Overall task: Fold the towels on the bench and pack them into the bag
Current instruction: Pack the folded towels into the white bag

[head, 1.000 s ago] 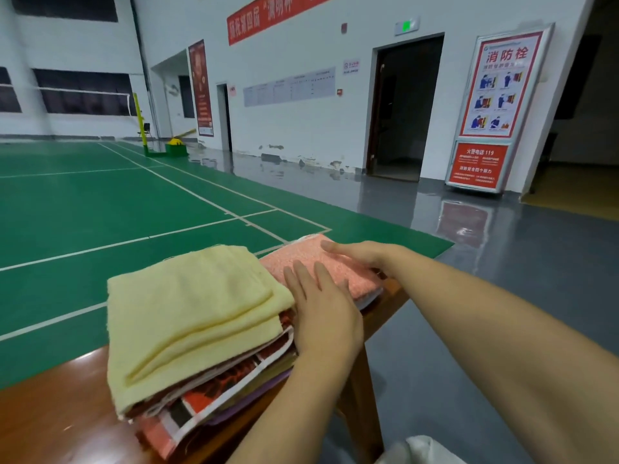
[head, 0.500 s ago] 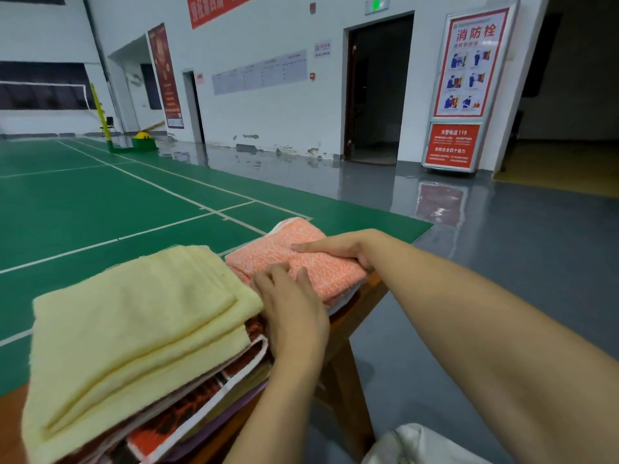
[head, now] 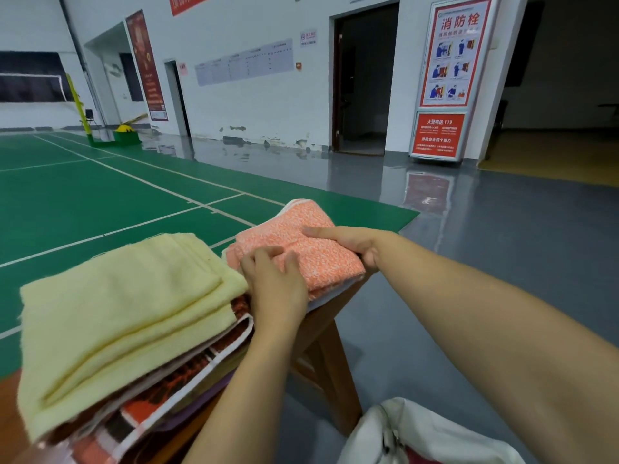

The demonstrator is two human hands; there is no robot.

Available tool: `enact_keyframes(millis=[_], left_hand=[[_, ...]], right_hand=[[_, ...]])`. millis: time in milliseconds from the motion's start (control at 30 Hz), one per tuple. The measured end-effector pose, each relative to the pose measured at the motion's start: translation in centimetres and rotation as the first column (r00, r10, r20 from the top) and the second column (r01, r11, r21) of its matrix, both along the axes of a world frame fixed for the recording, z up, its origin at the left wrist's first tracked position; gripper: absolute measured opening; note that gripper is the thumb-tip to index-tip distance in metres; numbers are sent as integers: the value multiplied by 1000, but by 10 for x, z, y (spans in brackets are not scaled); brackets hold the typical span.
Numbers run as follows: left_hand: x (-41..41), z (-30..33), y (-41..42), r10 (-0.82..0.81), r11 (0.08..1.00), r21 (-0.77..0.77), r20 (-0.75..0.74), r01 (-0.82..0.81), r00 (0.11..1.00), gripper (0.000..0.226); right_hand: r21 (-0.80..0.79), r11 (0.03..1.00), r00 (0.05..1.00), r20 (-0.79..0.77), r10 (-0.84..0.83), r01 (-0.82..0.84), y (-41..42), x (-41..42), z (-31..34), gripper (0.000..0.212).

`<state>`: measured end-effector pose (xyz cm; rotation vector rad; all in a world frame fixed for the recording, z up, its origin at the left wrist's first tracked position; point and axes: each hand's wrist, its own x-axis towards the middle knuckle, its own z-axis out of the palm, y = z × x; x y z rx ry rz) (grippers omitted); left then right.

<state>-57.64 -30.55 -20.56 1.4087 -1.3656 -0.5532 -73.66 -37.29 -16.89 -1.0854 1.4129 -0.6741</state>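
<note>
Yellow terry cloth fills the near left: a folded yellow towel (head: 124, 316) lies on top of a stack, over a red patterned towel (head: 160, 393) with a white border and a purple layer underneath, all on the wooden tabletop (head: 10, 416). Just right of the stack, at the far end of the tabletop, sits a folded orange towel (head: 311, 252) speckled with white, resting on a thin white layer. The left hand (head: 276, 283) lies on the near left edge of the orange towel, its fingers (head: 264, 254) curled and pinching a fold of the cloth. The right hand (head: 351, 241) holds the right side of the same towel, fingers stretched flat across the top and the thumb tucked under the edge, so the towel is clamped between them. Below the right forearm, at the near right on the floor, the open top of a white bag (head: 422, 430) shows, well apart from the towels. Beyond the tabletop stretches a green court floor (head: 83, 195) with white lines, then a grey floor, a white wall with a dark doorway (head: 363, 82), and a red fire-safety sign (head: 452, 78) on the far right.
</note>
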Motion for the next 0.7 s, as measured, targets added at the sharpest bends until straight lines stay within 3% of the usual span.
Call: enact_keyframes(millis=[167,367,433,633,700], left_hand=[[-1,6,4,-17,987,153,-216,51,976,49],[-6,5,0,-91,857,473,-257,207,962,147],[-14,6,4,-131,826,493,-306,274,943,149],[-42,-1,34,-205,793,465,-403,393,892,100],[-56,-7,50,-232,755,476,-452,452,862,115]], right_hand=[[-23,996,989,119,-82,86,25,-25,-21,75],[11,990,962,236,-137,139,72,-69,-32,71],[14,990,946,295,-136,137,85,-75,-38,67],[-25,980,876,454,-165,198,124,-91,-75,66],[-54,970,840,512,-178,238,140,-101,-92,71]])
